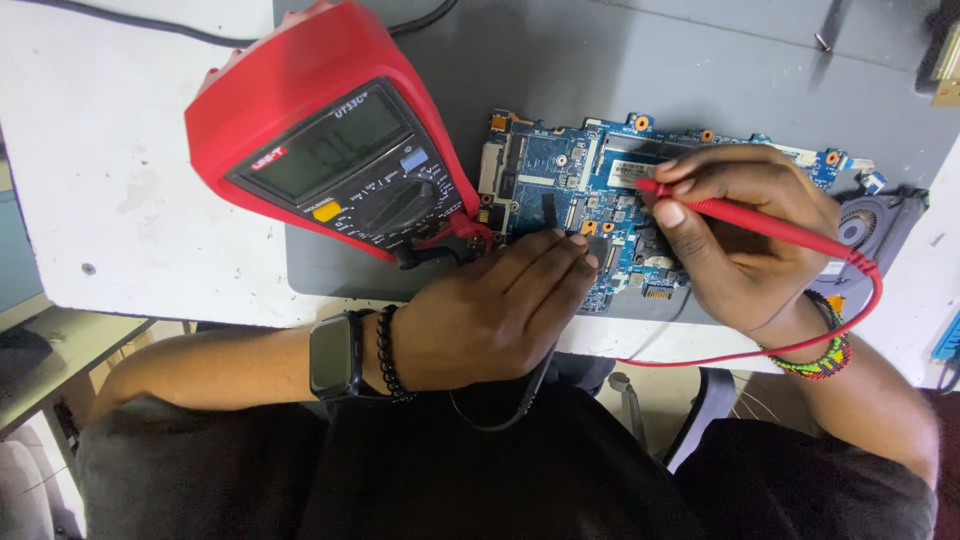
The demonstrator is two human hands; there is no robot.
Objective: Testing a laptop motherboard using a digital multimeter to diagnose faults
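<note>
A blue laptop circuit board lies on a grey mat. My right hand pinches a red test probe, its tip pressed onto the board near a silver chip. My left hand rests at the board's near edge, its fingers closed on what looks like a black probe, mostly hidden; a black lead loops out from under the palm. A red multimeter with a grey display stands tilted to the left of the board.
A cooling fan sits at the board's right end. The red lead curves around my right wrist. The white tabletop extends left, its near edge close to my lap. A black cable runs along the back.
</note>
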